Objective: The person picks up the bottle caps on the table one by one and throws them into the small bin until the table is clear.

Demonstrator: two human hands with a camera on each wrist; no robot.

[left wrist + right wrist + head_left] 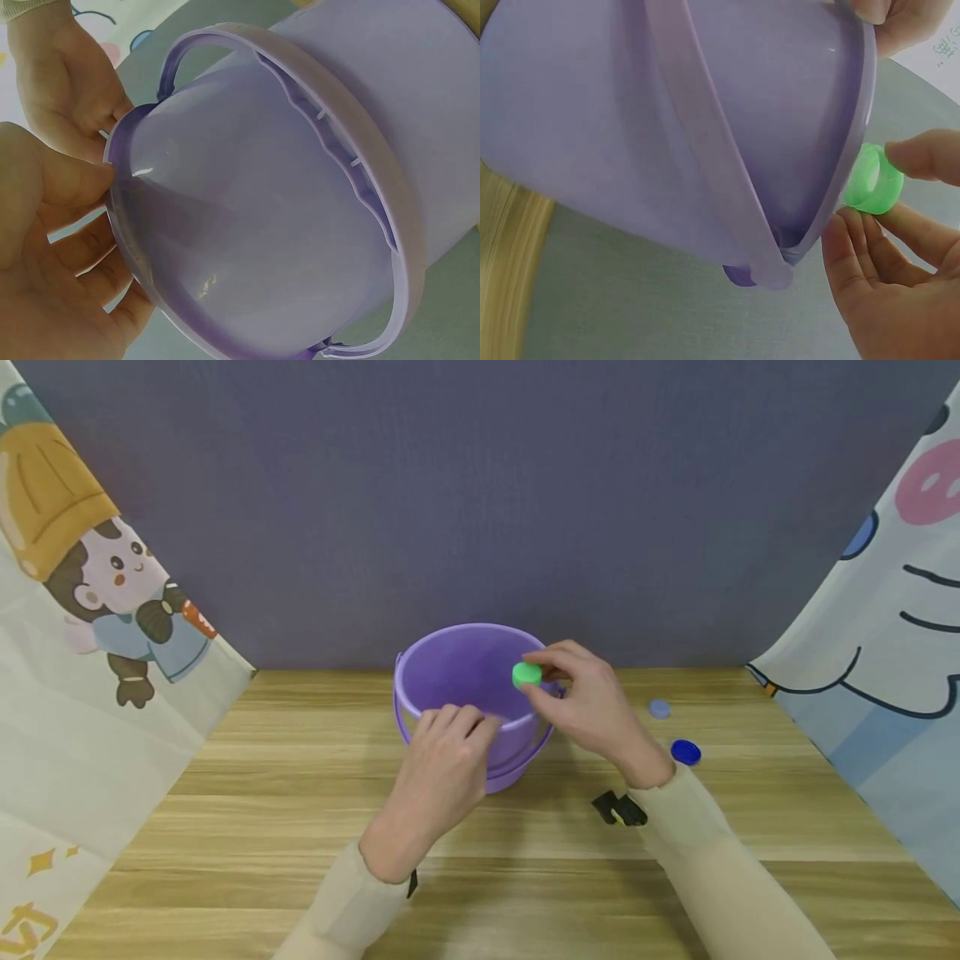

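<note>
A purple bucket (pixel 510 752) stands upright on the wooden table, its handle (pixel 360 127) hanging down on the near side. My left hand (pixel 450 760) holds the near rim, thumb outside and fingers over the inner side, as the left wrist view shows. Between thumb and fingers, my right hand (pixel 585 702) pinches a green bottle cap (pixel 527 675) above the right part of the bucket's opening. The right wrist view shows the same cap (pixel 875 180) as a hollow ring-like shape close to the rim. The bucket's bottom is hidden from the head view.
To the right of the bucket lie a dark blue cap (pixel 686 752) and a pale blue cap (pixel 659 709). A grey-blue wall (pixel 480 502) rises behind the table (pixel 300 827). Printed cloths (pixel 52 718) hang along the left and right sides.
</note>
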